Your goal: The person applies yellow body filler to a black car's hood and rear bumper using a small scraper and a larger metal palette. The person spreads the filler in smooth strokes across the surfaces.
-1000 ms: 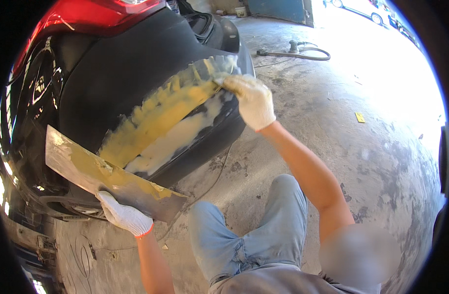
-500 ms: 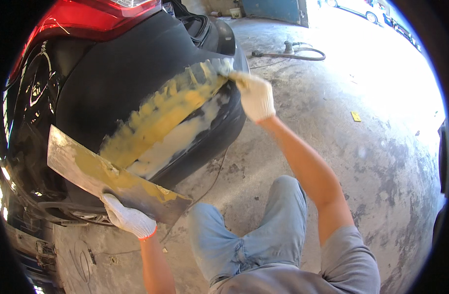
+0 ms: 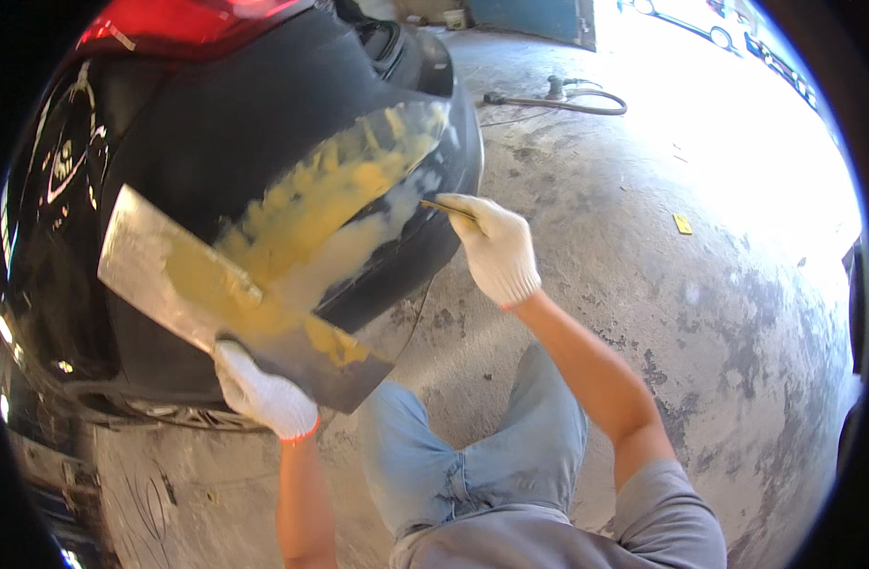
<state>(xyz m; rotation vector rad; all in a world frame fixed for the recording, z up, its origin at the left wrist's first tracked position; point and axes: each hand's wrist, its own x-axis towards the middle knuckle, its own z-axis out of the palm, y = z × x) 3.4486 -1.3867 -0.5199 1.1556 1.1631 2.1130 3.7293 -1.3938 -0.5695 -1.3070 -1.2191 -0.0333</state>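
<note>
Head view shows yellow paste [image 3: 311, 209] already spread over the black bumper [image 3: 245, 114], its rough-edged band looking unfinished, with more remaining on the metal plate [image 3: 138, 237] the left hand [image 3: 266, 389] grips, while the right hand [image 3: 497, 248] pinches a spreader [image 3: 452, 209] near the bumper.

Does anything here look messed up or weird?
Yes. The black car panel has patchy yellow and whitish smears, unlike the plain dark surface around them. Similar yellow paste coats part of the flat sheet in the left hand. Also, a small yellow piece lies by itself on the floor.
</note>
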